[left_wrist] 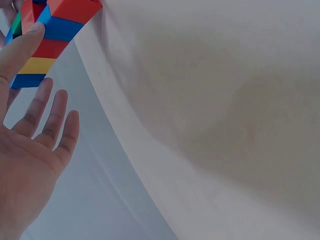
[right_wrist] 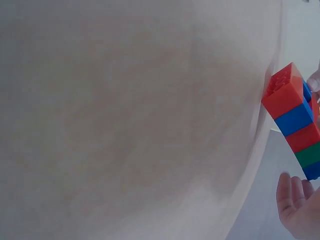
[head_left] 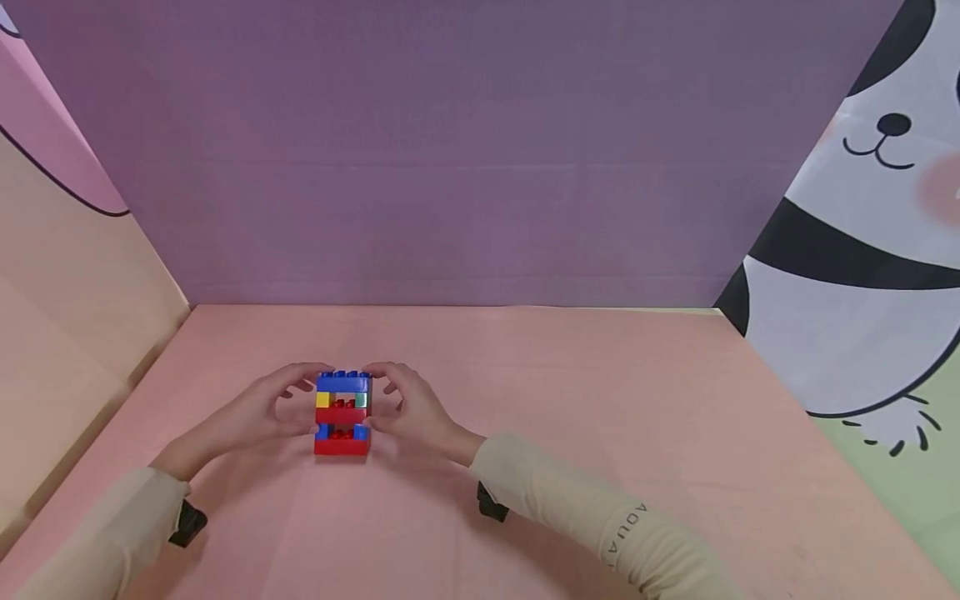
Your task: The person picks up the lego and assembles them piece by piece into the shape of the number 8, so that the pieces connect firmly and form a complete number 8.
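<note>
A small tower of toy building bricks (head_left: pixel 342 415) is held between both hands in the head view. It has red, blue, yellow and green bricks, with a long blue brick on top, a red one at the bottom, and two gaps between layers. My left hand (head_left: pixel 251 414) grips its left side, thumb low and index finger at the top edge. On the opposite side my right hand (head_left: pixel 422 417) holds it likewise. The red brick's hollow underside (right_wrist: pixel 279 84) shows in the right wrist view. In the left wrist view, the left thumb (left_wrist: pixel 25 47) presses the tower's side; the other fingers spread loosely.
A pink cloth-covered table (head_left: pixel 585 433) lies under the hands. Behind it rises a purple panel (head_left: pixel 465 150); a beige panel (head_left: pixel 67 325) bounds the left, and a panda-printed panel (head_left: pixel 855 342) the right. Dark wrist devices (head_left: pixel 491 503) hang below the sleeves.
</note>
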Tool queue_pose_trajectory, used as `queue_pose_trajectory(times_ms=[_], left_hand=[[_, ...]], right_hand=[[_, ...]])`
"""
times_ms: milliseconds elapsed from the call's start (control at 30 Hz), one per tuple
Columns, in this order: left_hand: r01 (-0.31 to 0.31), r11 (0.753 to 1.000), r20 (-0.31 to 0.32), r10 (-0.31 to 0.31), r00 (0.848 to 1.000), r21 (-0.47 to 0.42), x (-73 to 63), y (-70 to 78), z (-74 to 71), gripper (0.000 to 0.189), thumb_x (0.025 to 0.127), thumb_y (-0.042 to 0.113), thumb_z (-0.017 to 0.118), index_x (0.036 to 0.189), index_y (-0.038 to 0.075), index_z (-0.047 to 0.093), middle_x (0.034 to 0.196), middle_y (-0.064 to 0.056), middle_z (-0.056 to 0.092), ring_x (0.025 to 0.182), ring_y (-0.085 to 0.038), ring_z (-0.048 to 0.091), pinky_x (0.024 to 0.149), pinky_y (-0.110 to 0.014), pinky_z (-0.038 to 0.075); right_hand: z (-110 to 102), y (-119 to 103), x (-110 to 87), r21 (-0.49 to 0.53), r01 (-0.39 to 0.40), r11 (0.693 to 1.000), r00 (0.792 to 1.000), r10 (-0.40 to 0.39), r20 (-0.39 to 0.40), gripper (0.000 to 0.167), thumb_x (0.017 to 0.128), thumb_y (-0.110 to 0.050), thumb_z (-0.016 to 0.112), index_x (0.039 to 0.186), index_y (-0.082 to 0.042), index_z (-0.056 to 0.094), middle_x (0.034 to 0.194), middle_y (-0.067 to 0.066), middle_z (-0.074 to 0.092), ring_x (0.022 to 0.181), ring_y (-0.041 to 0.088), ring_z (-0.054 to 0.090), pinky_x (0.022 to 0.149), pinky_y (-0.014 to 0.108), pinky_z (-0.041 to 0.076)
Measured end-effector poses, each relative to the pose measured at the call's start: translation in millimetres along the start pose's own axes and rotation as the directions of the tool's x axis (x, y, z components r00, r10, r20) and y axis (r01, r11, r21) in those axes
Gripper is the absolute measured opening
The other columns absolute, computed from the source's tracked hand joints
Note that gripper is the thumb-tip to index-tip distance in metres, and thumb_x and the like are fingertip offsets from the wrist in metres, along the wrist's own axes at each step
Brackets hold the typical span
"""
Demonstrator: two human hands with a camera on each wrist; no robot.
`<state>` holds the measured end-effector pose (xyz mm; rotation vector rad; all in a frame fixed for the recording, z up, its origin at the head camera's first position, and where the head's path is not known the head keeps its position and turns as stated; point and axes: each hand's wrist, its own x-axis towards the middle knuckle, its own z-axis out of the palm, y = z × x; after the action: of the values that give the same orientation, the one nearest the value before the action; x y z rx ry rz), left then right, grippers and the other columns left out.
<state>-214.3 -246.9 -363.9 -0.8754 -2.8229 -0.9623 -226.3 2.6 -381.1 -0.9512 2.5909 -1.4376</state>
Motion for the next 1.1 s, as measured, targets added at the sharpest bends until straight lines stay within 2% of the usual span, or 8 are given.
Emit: queue_pose_trajectory(times_ms=[167, 333, 533, 667, 800, 1000, 1100], left_hand=[[0.005, 1.0, 0.012, -0.005, 1.0, -0.014, 2.1, -3.1, 0.0, 0.078, 0.068, 0.022, 0.08, 0.135, 0.016, 0.039, 0.126, -0.006, 0.05, 0.108, -0.027, 0.051, 0.083, -0.048, 0.048], [0.006, 0.999, 0.02, -0.005, 1.0, -0.032, 4.4, -5.4, -1.0, 0.079, 0.068, 0.021, 0.08, 0.135, 0.015, 0.038, 0.126, -0.007, 0.051, 0.107, -0.029, 0.052, 0.082, -0.049, 0.049], [0.013, 0.997, 0.05, -0.009, 0.999, -0.074, 10.4, -9.8, -2.3, 0.076, 0.07, 0.021, 0.078, 0.134, 0.015, 0.039, 0.125, -0.008, 0.051, 0.107, -0.029, 0.052, 0.083, -0.048, 0.049], [0.045, 0.994, 0.079, -0.037, 0.996, -0.098, 13.6, -13.7, -3.2, 0.076, 0.07, 0.024, 0.078, 0.134, 0.017, 0.038, 0.125, -0.008, 0.051, 0.109, -0.03, 0.051, 0.084, -0.048, 0.049], [0.079, 0.99, 0.109, -0.066, 0.992, -0.121, 15.7, -16.8, -3.6, 0.075, 0.071, 0.026, 0.077, 0.134, 0.02, 0.037, 0.126, -0.008, 0.05, 0.111, -0.03, 0.05, 0.086, -0.048, 0.048], [0.103, 0.983, 0.155, -0.079, 0.985, -0.15, 19.6, -19.6, -4.5, 0.072, 0.073, 0.025, 0.075, 0.135, 0.019, 0.037, 0.126, -0.01, 0.049, 0.112, -0.033, 0.049, 0.087, -0.05, 0.047], [0.122, 0.978, 0.195, -0.088, 0.977, -0.167, 23.2, -22.0, -5.7, 0.071, 0.075, 0.025, 0.074, 0.135, 0.019, 0.036, 0.126, -0.011, 0.049, 0.114, -0.034, 0.048, 0.088, -0.051, 0.046]], right_hand=[[1.7, 2.3, 1.1, 0.013, 0.04, 0.999, 0.999, -0.04, 0.004, 0.064, 0.076, -0.011, 0.073, 0.132, -0.016, 0.041, 0.129, 0.003, 0.048, 0.11, 0.027, 0.05, 0.089, 0.038, 0.047], [2.7, 5.4, 3.2, 0.017, 0.046, 0.999, 0.999, -0.047, 0.017, 0.068, 0.075, -0.008, 0.073, 0.133, -0.014, 0.039, 0.129, 0.006, 0.047, 0.111, 0.028, 0.05, 0.086, 0.036, 0.05], [1.9, 7.6, 6.9, 0.016, -0.002, 1.0, 1.0, 0.001, 0.029, 0.071, 0.074, -0.011, 0.075, 0.134, -0.014, 0.038, 0.128, 0.006, 0.048, 0.112, 0.026, 0.05, 0.086, 0.035, 0.05], [1.4, 9.2, 9.7, 0.039, -0.024, 0.999, 0.999, 0.022, 0.039, 0.07, 0.074, -0.01, 0.075, 0.134, -0.012, 0.038, 0.128, 0.007, 0.049, 0.112, 0.027, 0.05, 0.089, 0.037, 0.049], [0.8, 10.2, 11.6, 0.049, -0.05, 0.998, 0.998, 0.048, 0.046, 0.07, 0.074, -0.011, 0.075, 0.134, -0.013, 0.039, 0.128, 0.007, 0.049, 0.112, 0.027, 0.05, 0.09, 0.037, 0.048], [-0.1, 11.8, 14.8, 0.057, -0.083, 0.995, 0.995, 0.079, 0.067, 0.069, 0.075, -0.013, 0.074, 0.134, -0.013, 0.039, 0.131, 0.006, 0.049, 0.115, 0.026, 0.049, 0.094, 0.038, 0.045], [-0.2, 14.2, 17.2, 0.059, -0.116, 0.992, 0.991, 0.111, 0.079, 0.069, 0.076, -0.015, 0.074, 0.134, -0.015, 0.038, 0.132, 0.004, 0.048, 0.116, 0.026, 0.049, 0.095, 0.039, 0.044]])
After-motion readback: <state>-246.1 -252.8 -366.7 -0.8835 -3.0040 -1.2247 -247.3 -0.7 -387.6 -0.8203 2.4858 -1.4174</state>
